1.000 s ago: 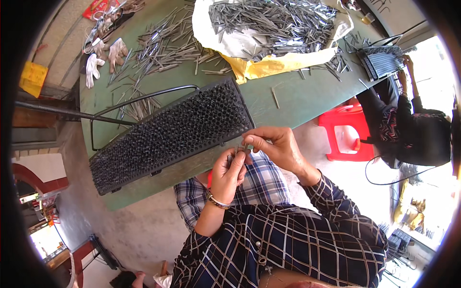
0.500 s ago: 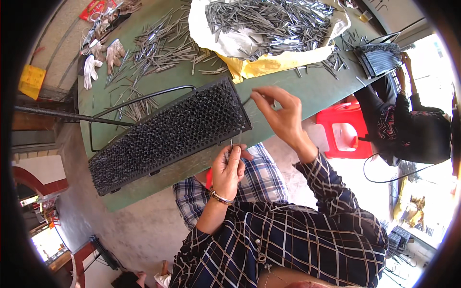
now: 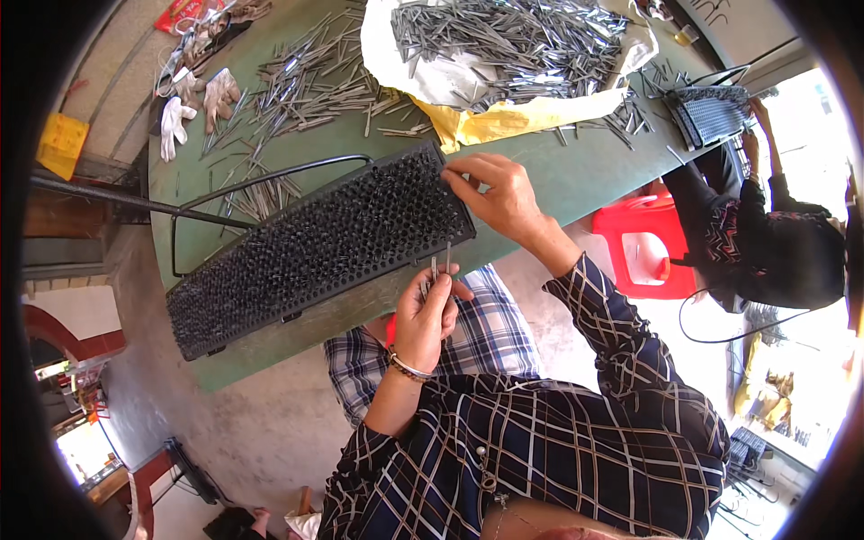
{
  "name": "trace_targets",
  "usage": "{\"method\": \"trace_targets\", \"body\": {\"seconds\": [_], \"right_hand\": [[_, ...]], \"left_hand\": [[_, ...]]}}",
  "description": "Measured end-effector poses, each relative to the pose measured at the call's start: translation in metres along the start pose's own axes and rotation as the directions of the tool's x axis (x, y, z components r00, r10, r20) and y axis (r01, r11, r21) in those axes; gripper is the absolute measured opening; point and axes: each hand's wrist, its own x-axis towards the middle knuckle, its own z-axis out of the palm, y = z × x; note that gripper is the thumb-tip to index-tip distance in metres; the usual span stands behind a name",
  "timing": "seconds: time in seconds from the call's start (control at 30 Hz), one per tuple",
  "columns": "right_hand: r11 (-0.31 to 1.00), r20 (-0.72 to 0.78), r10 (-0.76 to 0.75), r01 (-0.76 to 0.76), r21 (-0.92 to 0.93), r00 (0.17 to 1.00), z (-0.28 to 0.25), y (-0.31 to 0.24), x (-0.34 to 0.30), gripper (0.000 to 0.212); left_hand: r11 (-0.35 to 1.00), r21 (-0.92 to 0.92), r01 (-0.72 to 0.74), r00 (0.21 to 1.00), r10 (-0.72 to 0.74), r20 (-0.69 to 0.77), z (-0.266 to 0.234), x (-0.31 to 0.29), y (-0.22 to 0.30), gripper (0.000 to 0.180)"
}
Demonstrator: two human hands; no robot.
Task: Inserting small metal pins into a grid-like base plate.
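A long black rack (image 3: 324, 243) full of round holes lies tilted across the table's front edge, many holes filled with thin dark metal pieces. Just below its right end, my left hand (image 3: 423, 319) is closed on several thin metal strips (image 3: 448, 256), their tips sticking up past the fingers. My right hand (image 3: 499, 193) reaches over the rack's upper right corner with thumb and fingertips pinched together at the end rows. Whatever sits between those fingertips is too small and hidden to make out.
Loose metal strips (image 3: 315, 85) lie scattered on the green table (image 3: 558, 166). Beyond the rack, a white and yellow sack (image 3: 504, 121) holds a big heap of them. Gloves (image 3: 175, 126) lie at the far left. Right, a co-worker (image 3: 774, 243) handles another rack (image 3: 711, 112) near a red stool (image 3: 634, 238).
My right hand has moved left, from beside the rack's right end onto its corner; the dark strip seen at its fingertips no longer shows. My left hand stays put, its strips showing more.
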Motion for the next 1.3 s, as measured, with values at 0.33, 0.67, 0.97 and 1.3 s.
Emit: {"method": "trace_targets", "body": {"seconds": [0.33, 0.67, 0.97, 1.3], "right_hand": [[0.992, 0.116, -0.003, 0.018, -0.124, 0.993, -0.013, -0.013, 0.0, 0.017], [0.767, 0.242, 0.43, -0.493, 0.41, 0.87, -0.029, -0.046, -0.029, 0.014], [0.975, 0.068, 0.165, -0.174, 0.14, 0.984, -0.013, -0.019, -0.016, 0.013], [0.992, 0.118, -0.037, 0.051, -0.117, 0.992, -0.005, -0.017, -0.035, 0.019]], "left_hand": [[0.999, -0.024, -0.024, 1.0, 0.024, 0.011, -0.003, -0.005, 0.004, 0.021], [0.996, 0.036, -0.082, 0.995, 0.08, 0.055, 0.001, -0.005, 0.003, 0.023], [0.963, -0.212, 0.167, 0.981, -0.141, 0.13, -0.017, -0.009, -0.001, 0.031], [0.92, -0.306, 0.243, 0.962, -0.188, 0.199, -0.024, -0.022, 0.007, 0.028]]}}
